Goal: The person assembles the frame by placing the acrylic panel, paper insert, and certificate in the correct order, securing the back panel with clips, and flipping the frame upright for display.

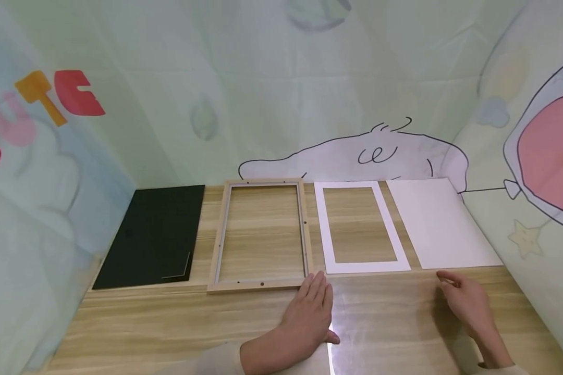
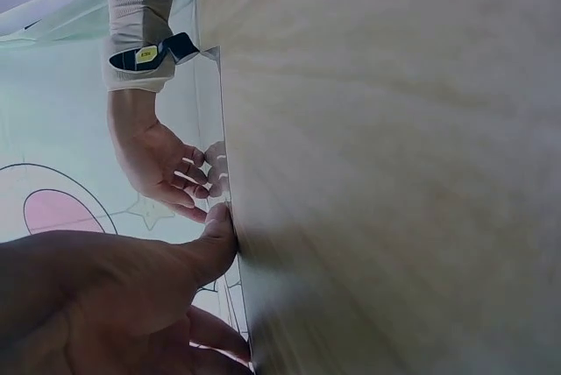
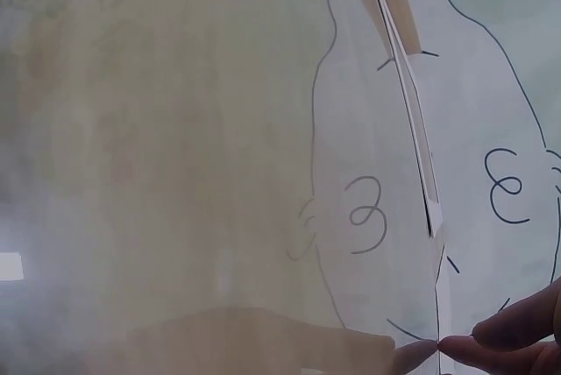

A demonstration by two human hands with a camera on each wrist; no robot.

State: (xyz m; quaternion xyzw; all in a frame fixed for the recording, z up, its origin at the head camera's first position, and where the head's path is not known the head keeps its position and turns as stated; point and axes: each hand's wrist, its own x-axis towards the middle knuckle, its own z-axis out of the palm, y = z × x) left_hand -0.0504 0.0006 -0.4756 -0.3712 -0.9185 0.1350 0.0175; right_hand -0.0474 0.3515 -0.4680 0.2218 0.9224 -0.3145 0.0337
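The likeliest mishap is a shove at the near right corner of the pale wooden rectangular frame (image 1: 246,286), where the left hand (image 1: 308,312) lies with straight fingers grasping nothing, their tips seemingly against the wood; sideways pressure there could skew it or run its right side into the white rectangular mat with a cut-out window (image 1: 368,267) just beside it. The right hand (image 1: 468,304) has loosely bent fingers around no object, the index tip at or just short of the near edge of the plain white rectangular sheet (image 1: 443,226); a careless push could slide or curl that thin piece, and touching it could leave smudges. A bright strip beside the left thumb may be glare or a clear sheet's edge; I cannot tell, so a sheet there could be knocked unnoticed. The frame lies flat on the glossy wood-grain bench (image 1: 169,323), between the mat and the black rectangular panel (image 1: 145,234). Its centre is vacant, showing bench grain; a lighter lip lines the inside, and small dark holes dot its rails. Both white pieces look flat and uncreased.
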